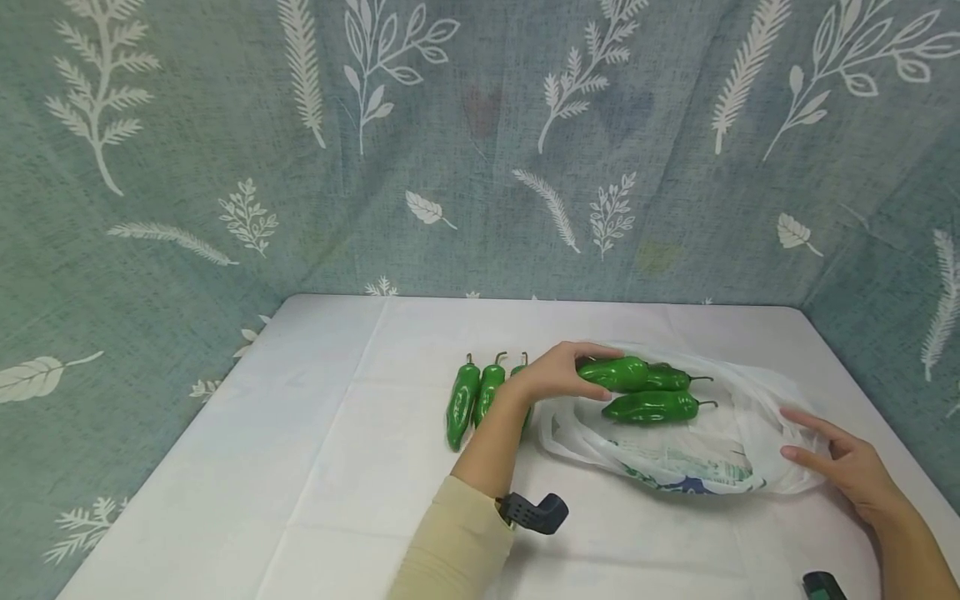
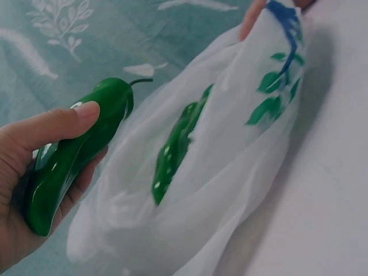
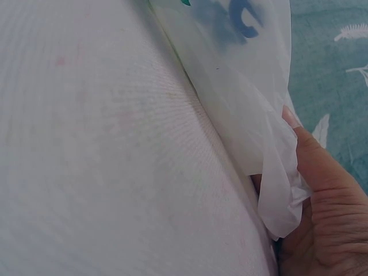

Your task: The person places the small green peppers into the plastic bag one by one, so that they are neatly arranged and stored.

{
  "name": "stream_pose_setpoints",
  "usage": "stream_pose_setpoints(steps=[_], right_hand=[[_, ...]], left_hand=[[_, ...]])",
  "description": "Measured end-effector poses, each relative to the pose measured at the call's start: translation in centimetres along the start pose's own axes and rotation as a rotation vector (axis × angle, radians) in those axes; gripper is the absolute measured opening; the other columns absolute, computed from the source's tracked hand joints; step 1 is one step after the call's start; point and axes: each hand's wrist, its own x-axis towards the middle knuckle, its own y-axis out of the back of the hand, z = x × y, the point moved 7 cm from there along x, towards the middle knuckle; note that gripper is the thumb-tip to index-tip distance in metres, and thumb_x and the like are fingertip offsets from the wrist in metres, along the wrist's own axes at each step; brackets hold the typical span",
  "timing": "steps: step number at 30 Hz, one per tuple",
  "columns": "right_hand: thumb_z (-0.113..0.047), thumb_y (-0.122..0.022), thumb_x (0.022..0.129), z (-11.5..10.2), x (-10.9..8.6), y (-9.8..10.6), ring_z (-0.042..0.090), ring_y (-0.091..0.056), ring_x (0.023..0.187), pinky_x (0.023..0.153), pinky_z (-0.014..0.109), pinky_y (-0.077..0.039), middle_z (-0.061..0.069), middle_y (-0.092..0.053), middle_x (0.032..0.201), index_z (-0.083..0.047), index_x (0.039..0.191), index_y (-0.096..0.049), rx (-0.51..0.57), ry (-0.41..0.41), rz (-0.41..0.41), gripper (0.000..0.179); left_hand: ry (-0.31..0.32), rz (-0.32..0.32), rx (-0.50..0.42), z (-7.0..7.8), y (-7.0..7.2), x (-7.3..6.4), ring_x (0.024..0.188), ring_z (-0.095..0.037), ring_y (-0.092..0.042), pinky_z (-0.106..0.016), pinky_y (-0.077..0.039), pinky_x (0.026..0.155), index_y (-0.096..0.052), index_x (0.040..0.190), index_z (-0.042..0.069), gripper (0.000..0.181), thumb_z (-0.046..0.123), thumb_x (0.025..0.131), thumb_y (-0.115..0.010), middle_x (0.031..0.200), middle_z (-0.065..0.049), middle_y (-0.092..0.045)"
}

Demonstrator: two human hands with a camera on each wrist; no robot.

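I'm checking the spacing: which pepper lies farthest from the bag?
The leftmost pepper in the row of three on the table; the other two lie between it and the bag.

In the right wrist view, the right hand [image 3: 330, 207] came in at the lower right, its thumb laid along the edge of a white plastic bag [image 3: 236, 92]. A crumpled end of the plastic hung beside the thumb, in front of part of the hand. Near the top, the bag carried a blue print [image 3: 244, 20], blurred but perhaps a curled shape, and a small green mark [image 3: 185, 2]. A pale, faintly ribbed white surface [image 3: 115, 149] filled the left and middle, the bag lying along its slanting edge. At the right stood teal fabric [image 3: 325, 63] with white leaf prints [image 3: 352, 33].
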Motion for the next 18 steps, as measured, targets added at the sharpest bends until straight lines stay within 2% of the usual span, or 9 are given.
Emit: stream_pose_setpoints(steps=[4, 7, 10, 14, 18], right_hand=[[-0.025, -0.067, 0.089, 0.0, 0.1, 0.0, 0.031, 0.009, 0.143, 0.112, 0.057, 0.006, -0.040, -0.017, 0.135, -0.026, 0.146, -0.037, 0.000, -0.001, -0.003, 0.064], [-0.025, -0.066, 0.089, 0.0, 0.1, 0.0, 0.028, 0.008, 0.144, 0.112, 0.057, 0.005, -0.041, -0.019, 0.133, -0.027, 0.146, -0.037, 0.003, -0.001, -0.008, 0.064], [-0.024, -0.066, 0.090, 0.0, 0.0, 0.0, 0.011, 0.009, 0.144, 0.112, 0.057, 0.005, -0.041, -0.020, 0.133, -0.027, 0.146, -0.037, 0.008, 0.008, -0.010, 0.063], [-0.023, -0.066, 0.090, -0.1, 0.0, 0.0, -0.015, 0.002, 0.134, 0.113, 0.056, 0.006, -0.043, -0.022, 0.130, -0.026, 0.146, -0.038, 0.007, 0.030, -0.004, 0.063], [-0.023, -0.065, 0.090, -0.1, -0.1, 0.1, -0.018, 0.000, 0.132, 0.113, 0.055, 0.005, -0.042, -0.020, 0.132, -0.027, 0.146, -0.038, 0.010, 0.023, -0.005, 0.062]], left_hand=[[-0.001, -0.009, 0.021, 0.6, -1.4, 0.9, 0.127, -0.010, -0.045, -0.024, -0.039, 0.102, -0.055, 0.134, 0.021, 0.061, 0.021, 0.078, -0.077, 0.137, 0.006, -0.052], [-0.006, -0.029, 0.045, 1.0, -2.7, 1.5, 0.127, -0.010, -0.046, -0.023, -0.039, 0.101, -0.054, 0.135, 0.020, 0.062, 0.020, 0.078, -0.078, 0.138, 0.004, -0.052], [-0.024, -0.049, 0.066, 1.3, -4.0, 2.1, 0.123, -0.011, -0.048, -0.020, -0.040, 0.097, -0.054, 0.135, 0.017, 0.061, 0.020, 0.078, -0.077, 0.137, 0.001, -0.053], [-0.036, -0.028, 0.098, 1.4, -5.3, 2.8, 0.112, -0.006, -0.050, -0.017, -0.042, 0.089, -0.056, 0.133, 0.018, 0.060, 0.022, 0.077, -0.078, 0.134, 0.000, -0.055], [-0.060, 0.000, 0.144, 1.5, -6.5, 3.2, 0.110, -0.002, -0.050, -0.013, -0.040, 0.087, -0.057, 0.132, 0.019, 0.059, 0.026, 0.078, -0.077, 0.132, 0.002, -0.055]])
